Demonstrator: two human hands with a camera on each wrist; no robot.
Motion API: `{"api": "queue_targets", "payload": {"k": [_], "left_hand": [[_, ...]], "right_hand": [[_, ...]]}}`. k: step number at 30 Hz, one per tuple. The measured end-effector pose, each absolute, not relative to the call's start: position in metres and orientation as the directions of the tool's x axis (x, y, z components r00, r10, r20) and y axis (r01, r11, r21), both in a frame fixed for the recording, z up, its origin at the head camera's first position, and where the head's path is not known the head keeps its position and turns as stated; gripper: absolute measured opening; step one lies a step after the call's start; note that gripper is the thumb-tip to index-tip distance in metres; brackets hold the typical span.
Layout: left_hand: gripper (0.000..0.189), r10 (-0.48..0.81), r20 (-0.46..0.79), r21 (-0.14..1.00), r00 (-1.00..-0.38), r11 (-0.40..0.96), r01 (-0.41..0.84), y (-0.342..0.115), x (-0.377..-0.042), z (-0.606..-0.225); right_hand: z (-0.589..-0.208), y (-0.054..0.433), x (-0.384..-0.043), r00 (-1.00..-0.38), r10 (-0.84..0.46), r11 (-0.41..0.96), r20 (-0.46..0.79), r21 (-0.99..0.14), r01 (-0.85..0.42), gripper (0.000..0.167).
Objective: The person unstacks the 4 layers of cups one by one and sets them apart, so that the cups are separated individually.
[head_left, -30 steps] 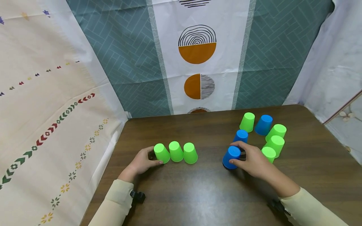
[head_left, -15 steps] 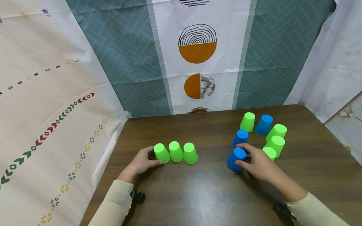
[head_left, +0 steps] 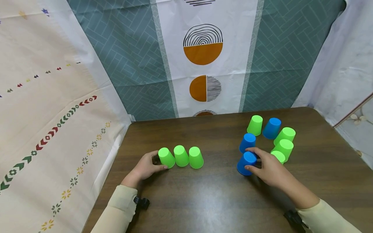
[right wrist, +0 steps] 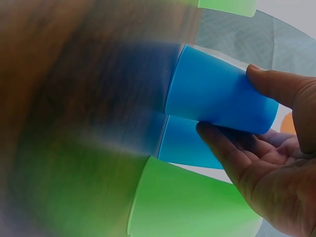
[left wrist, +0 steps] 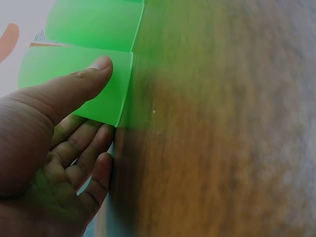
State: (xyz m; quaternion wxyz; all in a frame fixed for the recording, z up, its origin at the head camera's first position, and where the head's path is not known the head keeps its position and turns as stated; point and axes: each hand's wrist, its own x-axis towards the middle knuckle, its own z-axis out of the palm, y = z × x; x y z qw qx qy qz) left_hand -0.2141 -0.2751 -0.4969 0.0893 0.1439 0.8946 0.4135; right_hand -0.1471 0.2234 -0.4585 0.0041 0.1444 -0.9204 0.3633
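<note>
Left hand: grasping the leftmost green cup, thumb on its near side, other fingers beyond. Right hand: grasping the nearest blue cup between thumb and fingers.

Row at left, upside down on the brown surface: the leftmost green cup, then a middle green cup and a third green cup, set side by side.

Group at right, likewise inverted: the nearest blue cup, held, at the near left; a second blue cup just behind it; a far green cup; a far blue cup beside that; three green cups along the right, the nearest partly hidden by the right hand.

Backdrop: hanging patterned cloth.
</note>
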Motion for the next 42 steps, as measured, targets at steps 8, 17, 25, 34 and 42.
{"api": "queue_targets", "payload": {"k": [8, 17, 25, 34, 42], "left_hand": [[0.056, 0.336, -0.037, 0.765, -0.941, 0.616, 0.190, -0.2752, -0.2147, -0.4968], [0.058, 0.327, -0.040, 0.753, -0.944, 0.631, 0.186, -0.2751, -0.2146, -0.4969], [0.060, 0.321, -0.049, 0.753, -0.946, 0.634, 0.176, -0.2747, -0.2143, -0.4965], [0.058, 0.323, -0.039, 0.754, -0.946, 0.631, 0.185, -0.2743, -0.2129, -0.4943], [0.058, 0.321, -0.040, 0.748, -0.946, 0.638, 0.185, -0.2735, -0.2120, -0.4926]], "right_hand": [[-0.4603, 0.2238, -0.1469, -0.955, -0.270, 0.693, 0.123, -0.664, -0.281, 0.060], [-0.4593, 0.2221, -0.1457, -0.954, -0.274, 0.696, 0.118, -0.660, -0.282, 0.060], [-0.4591, 0.2222, -0.1461, -0.954, -0.276, 0.702, 0.121, -0.653, -0.286, 0.061], [-0.4588, 0.2212, -0.1460, -0.953, -0.275, 0.705, 0.126, -0.647, -0.290, 0.062], [-0.4581, 0.2209, -0.1473, -0.952, -0.275, 0.715, 0.132, -0.634, -0.294, 0.064]]}}
